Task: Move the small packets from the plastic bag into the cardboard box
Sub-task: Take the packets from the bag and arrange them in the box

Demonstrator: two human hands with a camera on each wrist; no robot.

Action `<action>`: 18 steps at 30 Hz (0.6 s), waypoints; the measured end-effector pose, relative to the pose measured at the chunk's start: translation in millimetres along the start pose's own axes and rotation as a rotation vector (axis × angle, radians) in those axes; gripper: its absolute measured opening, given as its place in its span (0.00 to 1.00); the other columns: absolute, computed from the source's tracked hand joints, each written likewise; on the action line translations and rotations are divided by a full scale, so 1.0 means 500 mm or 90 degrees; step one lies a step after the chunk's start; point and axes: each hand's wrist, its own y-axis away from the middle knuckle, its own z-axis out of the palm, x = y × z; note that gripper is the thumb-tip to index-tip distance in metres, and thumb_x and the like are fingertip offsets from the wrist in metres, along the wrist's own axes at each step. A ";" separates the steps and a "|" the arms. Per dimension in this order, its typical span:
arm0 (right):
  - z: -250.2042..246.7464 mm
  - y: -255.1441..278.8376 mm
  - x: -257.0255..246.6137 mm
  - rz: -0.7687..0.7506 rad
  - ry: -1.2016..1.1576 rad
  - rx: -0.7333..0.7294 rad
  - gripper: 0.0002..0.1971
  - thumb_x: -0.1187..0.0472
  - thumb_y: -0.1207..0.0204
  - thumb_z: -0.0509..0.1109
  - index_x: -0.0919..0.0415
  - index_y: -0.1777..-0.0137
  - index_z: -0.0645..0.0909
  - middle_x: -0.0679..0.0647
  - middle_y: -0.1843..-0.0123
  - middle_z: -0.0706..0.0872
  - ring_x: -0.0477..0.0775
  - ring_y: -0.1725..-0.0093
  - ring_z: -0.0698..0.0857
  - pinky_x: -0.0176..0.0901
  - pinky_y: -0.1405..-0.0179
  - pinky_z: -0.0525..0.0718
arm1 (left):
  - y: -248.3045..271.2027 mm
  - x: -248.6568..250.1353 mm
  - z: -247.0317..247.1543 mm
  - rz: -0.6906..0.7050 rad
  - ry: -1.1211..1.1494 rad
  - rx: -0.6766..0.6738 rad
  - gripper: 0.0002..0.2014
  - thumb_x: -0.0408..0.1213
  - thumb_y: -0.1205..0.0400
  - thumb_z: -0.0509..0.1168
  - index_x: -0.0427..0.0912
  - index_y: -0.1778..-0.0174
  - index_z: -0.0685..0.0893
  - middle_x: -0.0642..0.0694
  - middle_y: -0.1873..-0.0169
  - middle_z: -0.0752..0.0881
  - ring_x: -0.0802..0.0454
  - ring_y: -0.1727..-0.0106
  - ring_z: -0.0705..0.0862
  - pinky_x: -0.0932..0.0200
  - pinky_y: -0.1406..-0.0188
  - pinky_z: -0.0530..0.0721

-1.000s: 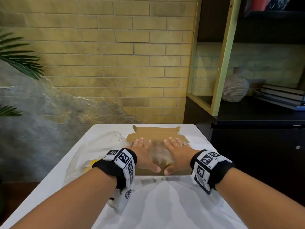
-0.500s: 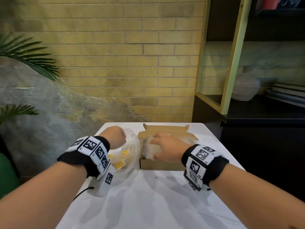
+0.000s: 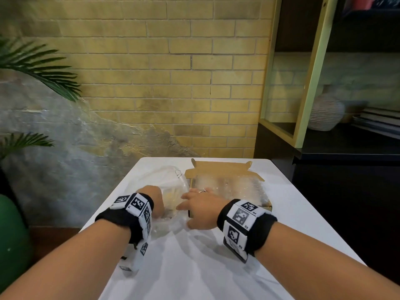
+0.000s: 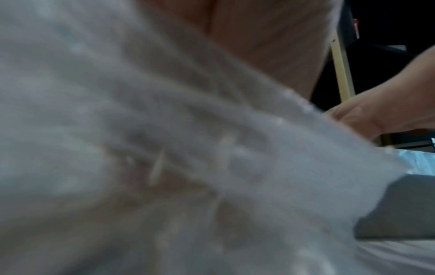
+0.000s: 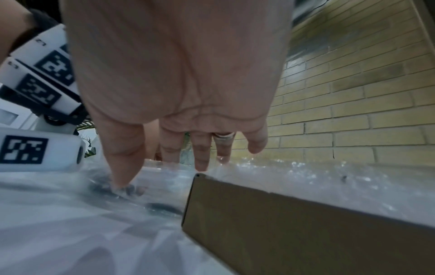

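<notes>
The only marks I can find are on my wrist bands (image 3: 138, 207): black-and-white square code tags, with tiny characters printed beside each that are too small for me to read. On my left band (image 5: 44, 72) two corners show what looks like a "2". I can read no words or brands.

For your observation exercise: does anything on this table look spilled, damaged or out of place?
Nothing stands out. The plastic bag lies beside the open cardboard box, which holds clear wrap; both hands, left hand and right hand, are at the bag.
</notes>
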 end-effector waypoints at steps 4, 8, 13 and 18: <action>-0.003 0.001 0.004 -0.002 -0.044 0.018 0.27 0.54 0.23 0.64 0.49 0.22 0.66 0.54 0.18 0.61 0.56 0.19 0.57 0.60 0.23 0.55 | -0.003 -0.001 -0.017 -0.017 0.016 0.061 0.12 0.36 0.20 0.63 0.36 0.43 0.82 0.42 0.44 0.85 0.46 0.40 0.84 0.62 0.56 0.75; -0.008 0.004 0.010 0.006 -0.130 0.072 0.26 0.56 0.23 0.65 0.54 0.24 0.70 0.54 0.22 0.69 0.55 0.22 0.65 0.55 0.25 0.64 | 0.004 -0.003 -0.041 -0.005 0.049 0.072 0.08 0.34 0.19 0.59 0.37 0.57 0.83 0.43 0.57 0.80 0.44 0.46 0.84 0.59 0.51 0.80; -0.012 0.000 0.019 0.035 -0.238 0.137 0.29 0.55 0.23 0.66 0.57 0.22 0.67 0.55 0.22 0.70 0.55 0.24 0.69 0.47 0.27 0.70 | 0.007 -0.021 -0.062 0.000 0.303 0.178 0.16 0.32 0.23 0.60 0.39 0.78 0.69 0.45 0.77 0.73 0.50 0.73 0.72 0.60 0.78 0.66; -0.023 0.002 0.014 0.051 -0.410 0.219 0.40 0.46 0.25 0.69 0.57 0.18 0.56 0.54 0.19 0.66 0.53 0.21 0.65 0.43 0.27 0.66 | 0.020 -0.004 -0.089 0.063 0.592 0.281 0.17 0.30 0.23 0.61 0.40 0.77 0.66 0.46 0.77 0.70 0.46 0.73 0.68 0.58 0.75 0.64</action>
